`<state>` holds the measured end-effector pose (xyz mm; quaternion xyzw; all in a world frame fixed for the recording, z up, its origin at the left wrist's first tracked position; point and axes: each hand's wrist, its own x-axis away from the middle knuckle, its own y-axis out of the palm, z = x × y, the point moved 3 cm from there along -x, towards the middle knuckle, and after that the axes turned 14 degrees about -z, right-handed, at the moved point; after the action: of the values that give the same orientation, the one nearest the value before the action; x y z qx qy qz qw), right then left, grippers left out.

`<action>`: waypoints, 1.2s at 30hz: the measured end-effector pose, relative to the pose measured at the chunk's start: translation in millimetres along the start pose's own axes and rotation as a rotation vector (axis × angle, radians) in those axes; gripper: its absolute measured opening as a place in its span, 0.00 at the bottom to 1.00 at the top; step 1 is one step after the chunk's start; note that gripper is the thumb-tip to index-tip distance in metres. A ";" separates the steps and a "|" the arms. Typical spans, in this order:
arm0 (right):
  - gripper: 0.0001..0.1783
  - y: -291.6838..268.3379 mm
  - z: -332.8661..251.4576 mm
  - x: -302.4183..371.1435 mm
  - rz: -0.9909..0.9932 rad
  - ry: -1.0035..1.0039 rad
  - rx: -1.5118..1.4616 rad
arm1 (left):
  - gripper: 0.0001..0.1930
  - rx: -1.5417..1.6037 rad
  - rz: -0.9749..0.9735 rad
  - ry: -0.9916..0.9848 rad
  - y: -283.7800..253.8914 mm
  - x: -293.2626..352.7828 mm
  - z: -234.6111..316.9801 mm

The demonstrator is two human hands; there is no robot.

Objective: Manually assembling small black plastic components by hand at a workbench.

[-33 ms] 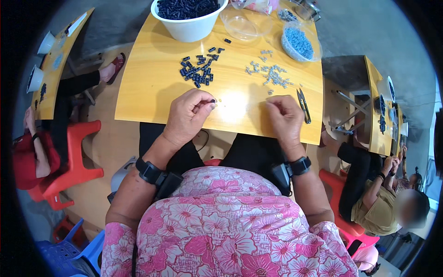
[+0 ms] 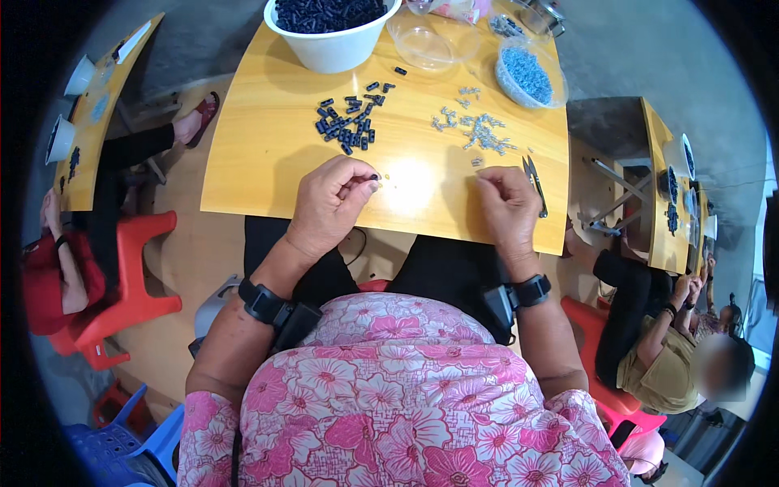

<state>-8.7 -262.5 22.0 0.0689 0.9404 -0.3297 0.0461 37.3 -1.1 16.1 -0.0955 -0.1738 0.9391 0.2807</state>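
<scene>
My left hand (image 2: 331,199) is closed over the table's near edge. Thumb and forefinger pinch a small dark plastic piece (image 2: 374,177), mostly hidden by the fingers. Above that hand lies a loose pile of small black plastic pieces (image 2: 349,127). My right hand (image 2: 511,209) is curled, its fingers bent together; whatever they hold is hidden. It is nearest to a small single metal piece (image 2: 477,162) and a pair of black thread snips (image 2: 535,187). Beyond it, small silvery metal pieces (image 2: 484,132) are scattered on the wood.
On the yellow table (image 2: 268,162), a white tub (image 2: 337,50) of black pieces stands at the far left. A clear bowl (image 2: 526,75) of bluish metal pieces is far right, near a clear plastic container (image 2: 432,42). People sit at side tables (image 2: 665,219) left and right.
My right hand has shifted slightly to the right. My left hand and its dark piece have stayed in place.
</scene>
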 end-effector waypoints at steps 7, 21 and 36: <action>0.03 -9.3 0.4 -14.9 -0.023 -0.083 0.165 | 0.03 0.034 -0.020 0.013 -0.6 -2.2 1.8; 0.02 -8.5 -0.5 -24.8 -0.182 -0.086 0.330 | 0.03 0.054 -0.033 0.032 -1.5 -1.5 1.9; 0.03 3.6 -17.6 -11.2 -0.270 -0.296 0.619 | 0.04 0.001 -0.034 0.033 3.2 -2.8 -2.9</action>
<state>2.2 -249.8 35.0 -0.0937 0.7799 -0.6081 0.1149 38.8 -4.4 12.4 -0.1077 -0.1702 0.9326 0.2994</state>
